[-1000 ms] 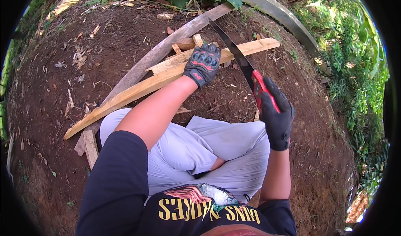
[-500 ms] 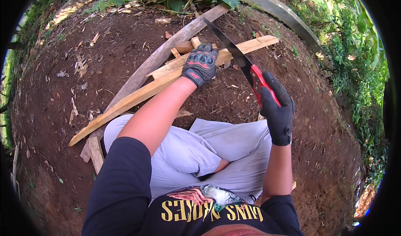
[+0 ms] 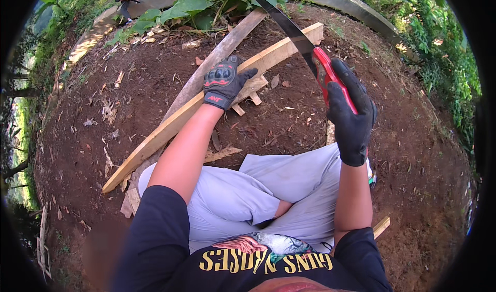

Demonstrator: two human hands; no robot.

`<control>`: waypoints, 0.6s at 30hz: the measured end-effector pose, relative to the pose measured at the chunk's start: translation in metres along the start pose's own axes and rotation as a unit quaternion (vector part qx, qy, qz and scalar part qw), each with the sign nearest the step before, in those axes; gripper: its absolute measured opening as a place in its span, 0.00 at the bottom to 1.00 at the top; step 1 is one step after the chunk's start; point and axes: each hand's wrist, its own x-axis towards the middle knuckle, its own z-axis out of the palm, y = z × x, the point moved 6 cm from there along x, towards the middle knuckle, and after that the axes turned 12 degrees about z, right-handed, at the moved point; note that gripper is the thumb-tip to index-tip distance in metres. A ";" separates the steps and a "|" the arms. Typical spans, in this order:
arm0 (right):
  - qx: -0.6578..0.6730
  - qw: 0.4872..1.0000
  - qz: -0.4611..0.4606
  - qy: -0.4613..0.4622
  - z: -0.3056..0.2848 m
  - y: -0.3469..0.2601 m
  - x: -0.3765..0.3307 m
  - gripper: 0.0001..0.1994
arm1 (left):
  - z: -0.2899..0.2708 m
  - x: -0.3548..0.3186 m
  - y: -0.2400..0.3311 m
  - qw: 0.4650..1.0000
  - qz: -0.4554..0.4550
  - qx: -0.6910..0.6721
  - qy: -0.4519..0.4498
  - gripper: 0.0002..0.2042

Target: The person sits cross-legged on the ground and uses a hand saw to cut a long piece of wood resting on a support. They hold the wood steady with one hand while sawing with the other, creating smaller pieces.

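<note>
My left hand [image 3: 223,82], in a black glove with red trim, is wrapped over a long pale wooden plank [image 3: 155,135], its thumb stretched along the top. The plank slants from near my left knee to the far right. My right hand [image 3: 354,119], also in a black glove, grips a hand saw [image 3: 321,67] by its red and black handle. Its dark blade points up and left, appearing to cross over the plank's far end; whether it touches cannot be made out. Shorter wood pieces [image 3: 252,91] lie on the near side of the plank, partly hidden.
A weathered board [image 3: 230,45] lies on the brown soil beneath the plank. Wood chips are scattered at left. Broad-leaved plants [image 3: 199,8] and a curved concrete edging [image 3: 336,2] stand beyond. Another person [image 3: 126,0] sits at far left. My crossed legs [image 3: 227,194] are close in front.
The long plank has shifted from the near side of the short pieces to their far side, with my left hand on it. The saw stays in my right hand. The view has shifted too.
</note>
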 end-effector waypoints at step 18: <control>-0.001 0.993 -0.010 -0.120 0.077 0.026 0.002 0.21 | 0.021 -0.010 -0.031 0.998 0.033 0.054 0.021 0.43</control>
